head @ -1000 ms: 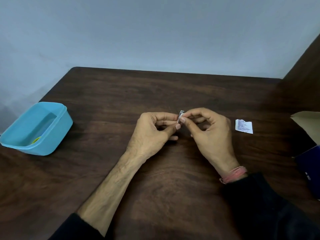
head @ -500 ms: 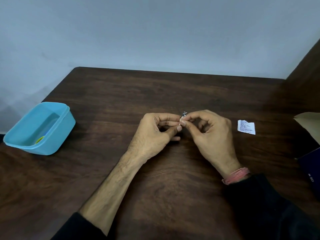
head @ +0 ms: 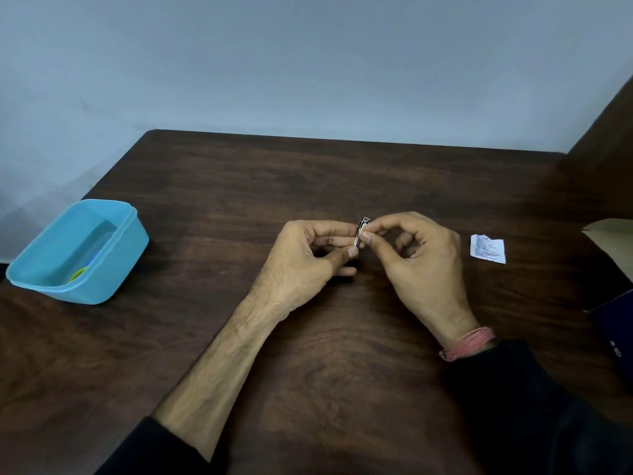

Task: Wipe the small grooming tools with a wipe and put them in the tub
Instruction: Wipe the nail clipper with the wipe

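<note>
Nail clippers (head: 362,231), small and metal, are being held above the middle of the desk (head: 342,173), pinched from both sides by the left hand (head: 308,258) and right hand (head: 421,258). Over the last second each grip is staying pinched while the fingers are shifting only slightly, so handling seems unfinished. No wipe is clearly visible between the fingers. Well to the left, the blue tub (head: 116,272) is waiting.

I see a bench (head: 308,186) of dark wood grain with a smooth, faintly sheened finish. The tub (head: 113,269) looks like smooth blue plastic, slightly translucent. The small tool (head: 362,229) glints like polished metal. The torn sachet (head: 487,248) looks like white printed paper or foil, I cannot tell which.
</note>
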Demonstrator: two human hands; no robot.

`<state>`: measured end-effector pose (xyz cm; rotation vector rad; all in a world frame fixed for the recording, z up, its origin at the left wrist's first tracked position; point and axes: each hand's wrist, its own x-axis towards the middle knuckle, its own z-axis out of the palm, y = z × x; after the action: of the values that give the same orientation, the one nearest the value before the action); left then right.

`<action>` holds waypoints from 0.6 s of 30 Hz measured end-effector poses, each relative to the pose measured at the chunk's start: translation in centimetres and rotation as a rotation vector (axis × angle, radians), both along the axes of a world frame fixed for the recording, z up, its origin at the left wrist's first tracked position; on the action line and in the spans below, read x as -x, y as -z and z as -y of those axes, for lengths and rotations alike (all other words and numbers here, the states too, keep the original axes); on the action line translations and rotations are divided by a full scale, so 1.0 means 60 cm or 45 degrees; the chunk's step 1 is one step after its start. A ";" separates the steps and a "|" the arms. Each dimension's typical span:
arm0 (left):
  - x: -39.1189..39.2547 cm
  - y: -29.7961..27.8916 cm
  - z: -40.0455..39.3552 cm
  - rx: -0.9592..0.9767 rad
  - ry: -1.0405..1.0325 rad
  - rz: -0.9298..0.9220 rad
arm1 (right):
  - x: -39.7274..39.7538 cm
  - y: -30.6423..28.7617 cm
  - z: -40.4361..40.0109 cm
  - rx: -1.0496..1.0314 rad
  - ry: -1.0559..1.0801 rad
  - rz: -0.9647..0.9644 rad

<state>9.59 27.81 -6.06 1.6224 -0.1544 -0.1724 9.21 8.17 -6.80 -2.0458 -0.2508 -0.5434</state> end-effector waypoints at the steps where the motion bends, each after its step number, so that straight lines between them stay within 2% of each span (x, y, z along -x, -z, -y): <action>1: 0.000 0.000 0.000 -0.009 0.006 0.002 | 0.001 0.000 0.000 0.011 -0.031 -0.011; 6: 0.000 -0.001 0.000 -0.011 0.026 0.004 | 0.000 0.001 0.000 0.021 -0.013 0.024; 10: 0.000 -0.003 -0.001 -0.018 0.029 0.010 | 0.002 0.000 -0.001 0.044 -0.101 -0.020; 15: 0.001 -0.003 -0.001 -0.016 0.044 0.009 | 0.000 0.000 0.001 -0.005 0.000 0.028; 18: 0.001 -0.003 -0.002 -0.003 0.042 0.006 | 0.002 0.002 -0.002 0.051 -0.082 0.001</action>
<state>9.55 27.95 -5.87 1.6235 -0.1844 -0.1939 9.07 8.29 -6.91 -2.0685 -0.3297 -0.5030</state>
